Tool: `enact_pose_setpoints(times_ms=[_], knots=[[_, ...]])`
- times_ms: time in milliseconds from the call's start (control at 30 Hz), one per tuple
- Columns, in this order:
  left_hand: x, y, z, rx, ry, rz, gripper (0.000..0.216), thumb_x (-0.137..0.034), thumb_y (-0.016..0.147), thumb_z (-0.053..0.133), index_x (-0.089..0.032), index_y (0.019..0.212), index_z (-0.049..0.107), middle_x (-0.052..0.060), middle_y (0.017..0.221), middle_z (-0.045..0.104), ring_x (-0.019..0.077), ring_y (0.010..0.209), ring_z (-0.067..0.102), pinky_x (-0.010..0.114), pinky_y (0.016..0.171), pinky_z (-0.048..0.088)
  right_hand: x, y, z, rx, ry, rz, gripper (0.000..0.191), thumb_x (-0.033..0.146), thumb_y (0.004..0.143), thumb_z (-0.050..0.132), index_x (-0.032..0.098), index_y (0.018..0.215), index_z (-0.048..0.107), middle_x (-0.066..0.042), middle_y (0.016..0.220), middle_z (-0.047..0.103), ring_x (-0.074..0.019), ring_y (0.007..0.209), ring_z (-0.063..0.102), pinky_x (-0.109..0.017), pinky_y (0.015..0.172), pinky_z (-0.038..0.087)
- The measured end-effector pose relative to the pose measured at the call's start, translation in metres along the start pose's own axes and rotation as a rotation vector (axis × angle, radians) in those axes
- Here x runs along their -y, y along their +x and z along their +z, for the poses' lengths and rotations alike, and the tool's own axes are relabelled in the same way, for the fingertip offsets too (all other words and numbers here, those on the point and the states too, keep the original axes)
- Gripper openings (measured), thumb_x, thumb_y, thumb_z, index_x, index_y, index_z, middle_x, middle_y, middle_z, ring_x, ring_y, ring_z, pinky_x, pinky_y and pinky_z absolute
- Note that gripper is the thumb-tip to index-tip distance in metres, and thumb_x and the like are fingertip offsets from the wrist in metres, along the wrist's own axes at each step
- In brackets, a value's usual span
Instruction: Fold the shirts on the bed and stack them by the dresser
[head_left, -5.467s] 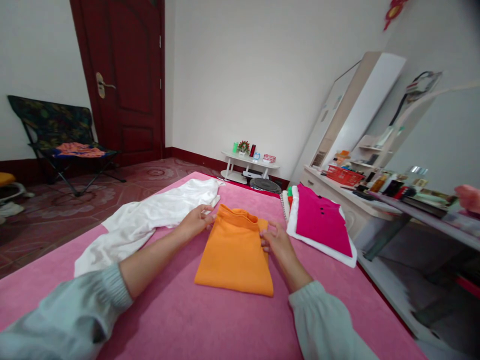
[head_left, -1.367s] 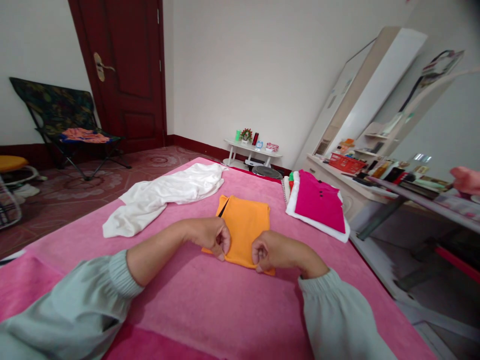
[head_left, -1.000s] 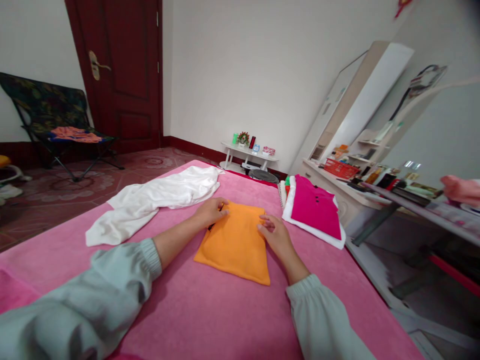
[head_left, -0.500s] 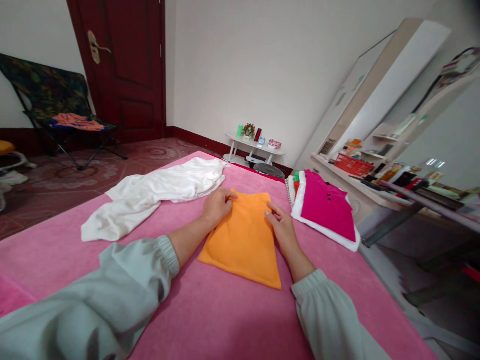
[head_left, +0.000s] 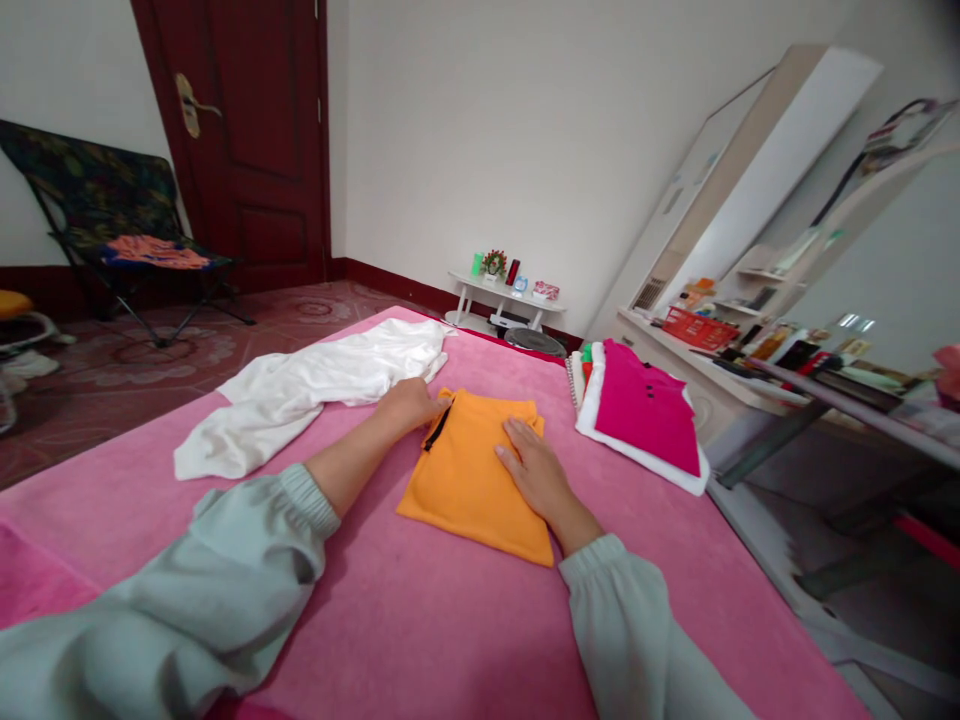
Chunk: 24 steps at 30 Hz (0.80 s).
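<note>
A folded orange garment [head_left: 472, 480] lies on the pink bedspread [head_left: 420, 620] in front of me. A dark zipper strip shows at its upper left edge. My left hand [head_left: 411, 405] has its fingers closed at that upper left corner, and the fingertips are partly hidden by the fabric. Across the right side of the garment rests my right hand [head_left: 536, 470], flat with fingers stretched out. To the left, a white garment [head_left: 322, 385] is spread loosely. On the right sits a stack of folded clothes, with a magenta shirt [head_left: 649, 405] on top.
A low white table [head_left: 506, 290] with small items stands beyond the bed. At the right is a dresser with a red basket [head_left: 697, 328] and bottles. A camouflage folding chair [head_left: 97, 200] holding orange cloth stands at the left near a dark red door [head_left: 262, 130].
My left hand has shifted left and down to the garment's edge, and the dark zipper strip is now exposed. My right hand has moved left from the right edge and flattened on the fabric.
</note>
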<state>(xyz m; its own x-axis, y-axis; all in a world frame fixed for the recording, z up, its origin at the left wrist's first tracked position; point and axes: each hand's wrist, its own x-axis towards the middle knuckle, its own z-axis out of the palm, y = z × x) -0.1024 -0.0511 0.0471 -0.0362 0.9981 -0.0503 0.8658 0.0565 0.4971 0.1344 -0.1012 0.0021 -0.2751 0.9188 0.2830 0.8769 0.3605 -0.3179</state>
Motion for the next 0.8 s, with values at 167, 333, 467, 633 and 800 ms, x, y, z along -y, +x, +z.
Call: enact_pose_setpoints(times_ms=[167, 333, 467, 633, 800], knots=[[-0.001, -0.008, -0.007, 0.45, -0.255, 0.16, 0.027, -0.04, 0.065, 0.068, -0.017, 0.063, 0.055, -0.001, 0.057, 0.06, 0.0137, 0.053, 0.058, 0.022, 0.053, 0.044, 0.005, -0.004, -0.008, -0.145, 0.134, -0.012, 0.038, 0.032, 0.087, 0.049, 0.014, 0.117, 0.063, -0.013, 0.129, 0.058, -0.024, 0.122, 0.05, -0.042, 0.108, 0.033], [-0.037, -0.03, 0.023, 0.164, -0.403, 0.723, 0.008, -0.019, 0.066, 0.058, -0.015, 0.072, 0.062, -0.002, 0.069, 0.063, 0.0121, 0.064, 0.057, 0.02, 0.058, 0.042, 0.017, 0.0, -0.022, -0.286, 0.614, 0.124, 0.039, 0.043, 0.085, 0.051, 0.017, 0.112, 0.063, -0.009, 0.113, 0.066, -0.0218, 0.103, 0.061, -0.038, 0.091, 0.047], [-0.065, -0.064, 0.034, 0.16, -0.281, 0.841, 0.026, -0.009, 0.064, 0.055, -0.017, 0.085, 0.068, 0.0, 0.078, 0.068, 0.0151, 0.069, 0.06, 0.023, 0.064, 0.045, 0.019, 0.004, -0.021, -0.278, 1.004, 0.29, 0.038, 0.041, 0.072, 0.065, 0.013, 0.099, 0.064, -0.008, 0.093, 0.071, -0.0209, 0.082, 0.067, -0.035, 0.076, 0.054], [-0.073, -0.088, 0.016, 0.047, 0.014, 0.683, 0.044, -0.015, 0.058, 0.068, -0.023, 0.1, 0.064, 0.004, 0.096, 0.069, 0.0227, 0.084, 0.064, 0.027, 0.069, 0.047, 0.004, 0.006, -0.034, -0.68, 1.232, 0.504, 0.03, 0.023, 0.058, 0.068, 0.014, 0.086, 0.062, -0.003, 0.081, 0.071, -0.0183, 0.071, 0.067, -0.031, 0.068, 0.056], [-0.071, -0.073, 0.003, 0.024, -0.089, 0.609, 0.014, -0.019, 0.061, 0.066, -0.019, 0.075, 0.065, 0.002, 0.074, 0.067, 0.0187, 0.07, 0.063, 0.023, 0.056, 0.042, -0.016, 0.008, -0.063, -0.935, 1.276, 0.528, 0.032, 0.015, 0.054, 0.07, 0.014, 0.086, 0.063, 0.0, 0.078, 0.07, -0.016, 0.069, 0.067, -0.029, 0.068, 0.059]])
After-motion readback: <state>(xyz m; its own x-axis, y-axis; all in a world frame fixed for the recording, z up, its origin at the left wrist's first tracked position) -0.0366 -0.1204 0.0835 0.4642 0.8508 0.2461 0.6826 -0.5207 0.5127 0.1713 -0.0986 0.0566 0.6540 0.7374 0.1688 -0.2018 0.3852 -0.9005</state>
